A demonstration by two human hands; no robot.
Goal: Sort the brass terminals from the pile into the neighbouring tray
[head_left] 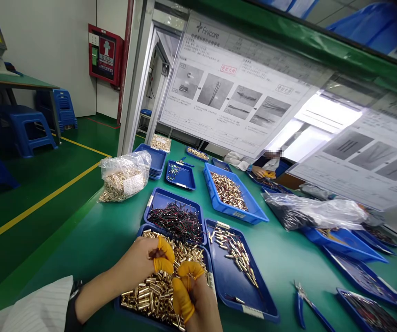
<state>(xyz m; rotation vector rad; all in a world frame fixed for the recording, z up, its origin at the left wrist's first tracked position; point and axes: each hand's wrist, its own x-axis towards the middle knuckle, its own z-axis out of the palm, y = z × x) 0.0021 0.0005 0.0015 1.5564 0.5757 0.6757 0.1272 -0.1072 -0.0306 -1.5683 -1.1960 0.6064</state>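
Both my hands wear yellow finger cots and are held close together over a blue tray (209, 267) heaped with small brass tubes (143, 297). The fingers of my left hand (150, 258) are closed in a pinch. My right hand (196, 293) pinches too, just to the right and nearer to me. Whatever lies between the fingertips is hidden or too small to name. Just beyond is a tray of thin dark wires (177, 219) with some red and green among them. To the right, another blue tray (229, 272) holds brass tubes with wires in them.
Pliers (302, 299) with blue handles lie at the right. A deep blue bin (253, 212) of metal pieces and a clear bag (125, 177) of brass parts stand farther back. Instruction sheets (233, 87) hang overhead. Across the table sits another person (270, 166).
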